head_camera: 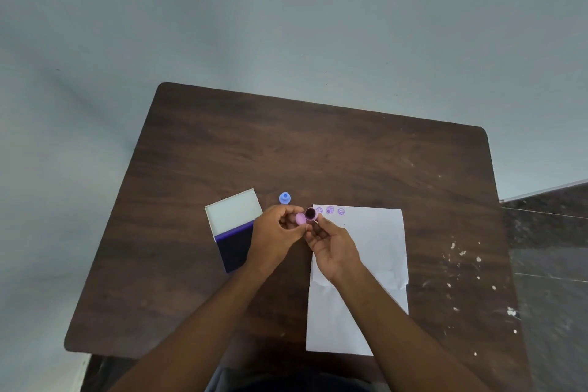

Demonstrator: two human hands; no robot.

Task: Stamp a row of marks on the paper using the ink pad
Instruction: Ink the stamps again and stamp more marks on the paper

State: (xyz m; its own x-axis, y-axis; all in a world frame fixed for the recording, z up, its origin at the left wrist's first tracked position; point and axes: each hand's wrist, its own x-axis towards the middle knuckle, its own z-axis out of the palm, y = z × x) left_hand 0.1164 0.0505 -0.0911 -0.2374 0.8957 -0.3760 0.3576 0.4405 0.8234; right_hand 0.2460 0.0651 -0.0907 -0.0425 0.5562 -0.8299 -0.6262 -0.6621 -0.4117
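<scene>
A white sheet of paper (366, 264) lies on the dark wooden table (286, 143), with three purple marks (330, 210) in a row along its far edge. An ink pad (234, 242) sits open to the left, its white lid folded back. My left hand (275, 234) pinches a pink cap (300, 219). My right hand (332, 245) holds a small purple stamp (311, 214) with its dark inked face turned up, just beside the cap and over the paper's far left corner. The two hands almost touch.
A small blue stamp (284, 198) stands on the table behind my hands, between the ink pad and the paper. White paint flecks (461, 264) dot the table's right side. Grey floor surrounds the table.
</scene>
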